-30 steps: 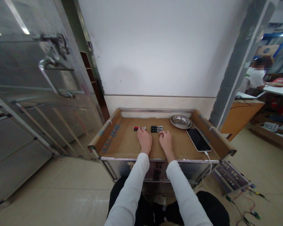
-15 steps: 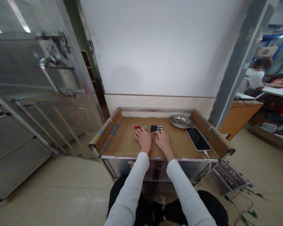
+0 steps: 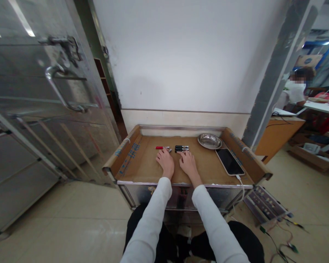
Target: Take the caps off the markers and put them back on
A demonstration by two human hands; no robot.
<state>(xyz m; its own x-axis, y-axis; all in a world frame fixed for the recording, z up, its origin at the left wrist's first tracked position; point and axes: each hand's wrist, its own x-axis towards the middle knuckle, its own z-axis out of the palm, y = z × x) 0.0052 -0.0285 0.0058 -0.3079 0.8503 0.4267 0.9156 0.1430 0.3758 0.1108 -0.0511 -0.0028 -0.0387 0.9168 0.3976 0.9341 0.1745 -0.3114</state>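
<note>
My left hand [image 3: 166, 163] lies palm down on the cardboard-lined cart top [image 3: 142, 171]. Its fingers are spread, and the fingertips reach the near side of a red marker [image 3: 160, 147], partly covering what lies there. Just to the right, several black markers [image 3: 182, 147] lie side by side in a small row. My right hand [image 3: 188, 164] is palm down below that row, fingers stretched out and the index finger pointing left along its near edge. Whether those fingertips touch the nearest marker is too small to tell.
A round metal dish [image 3: 210, 141] sits at the back right of the cart. In front of it lies a phone [image 3: 229, 162] with a white cable [image 3: 242, 190] hanging over the edge. Raised cardboard sides [image 3: 126, 149] border the top. A person [image 3: 296, 89] is at the far right.
My right hand has shifted very slightly left along the black markers. My left hand stays almost in place by the red marker.
</note>
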